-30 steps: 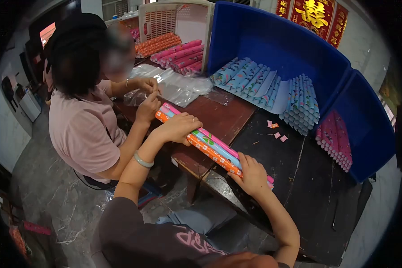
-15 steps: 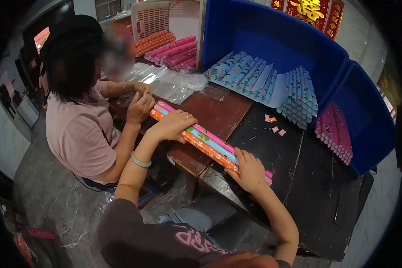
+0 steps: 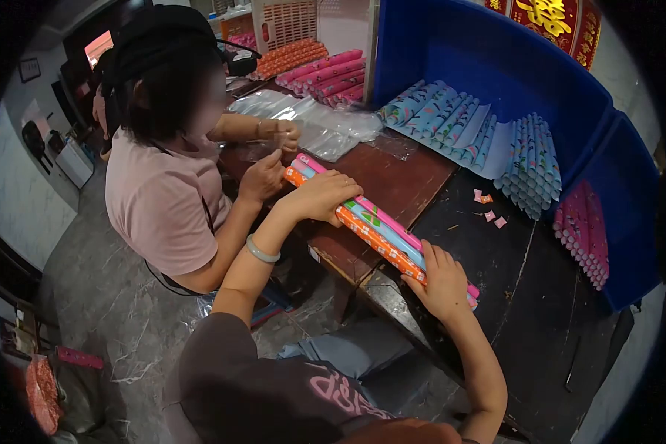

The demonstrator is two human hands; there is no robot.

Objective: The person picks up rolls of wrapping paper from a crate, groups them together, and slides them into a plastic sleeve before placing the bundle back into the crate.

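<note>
Across the front of the table lies a bundle of wrapping paper rolls: an orange one [image 3: 383, 246], a light blue one [image 3: 392, 235] and a pink one [image 3: 401, 228], side by side. My left hand [image 3: 324, 197] is closed over the bundle toward its far left end. Near the other end, my right hand [image 3: 445, 283] wraps round the same rolls, whose tips stick out past it. The undersides of the rolls are hidden.
At left sits a co-worker [image 3: 166, 200], hands close to the bundle's far end. Clear plastic bags [image 3: 325, 126] lie behind. Blue rolls [image 3: 529, 163] and pink rolls [image 3: 581, 233] stand against a blue bin [image 3: 496, 59]. Small wrapped pieces [image 3: 490, 215] dot the black tabletop [image 3: 488, 259].
My view has shifted, so the scene sits further right and lower. Both my hands keep their hold on the rolls. The co-worker's hands have moved apart.
</note>
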